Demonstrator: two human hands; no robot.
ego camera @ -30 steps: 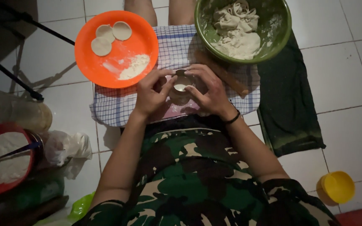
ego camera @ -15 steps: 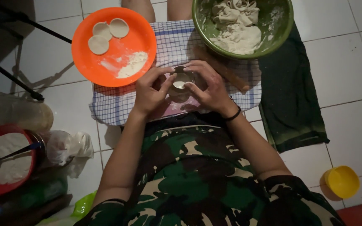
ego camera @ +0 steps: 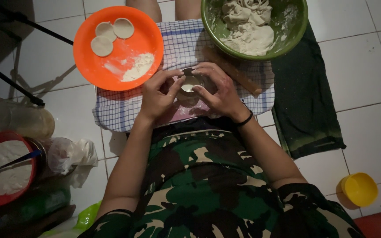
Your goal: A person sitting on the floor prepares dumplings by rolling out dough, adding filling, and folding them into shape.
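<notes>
Glossy plastic plate [ego camera: 111,66]; woven checked cloth [ego camera: 186,44]; shiny metal ring [ego camera: 189,83].

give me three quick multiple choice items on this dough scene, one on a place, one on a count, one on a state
1. Where is the orange plate?
A. left of the green bowl
B. on the dark cloth
C. beside the yellow cup

2. How many dough discs lie on the orange plate?
A. one
B. three
C. five

3. What are the hands doing?
A. resting flat on the floor
B. both at a small round cutter
C. lifting the wooden rolling pin

Answers:
1. A, the plate lies at the checked cloth's left corner, the bowl at its right.
2. B, three pale rounds sit near the plate's upper rim.
3. B, the left hand and right hand close their fingers around the cutter over the cloth.
</notes>
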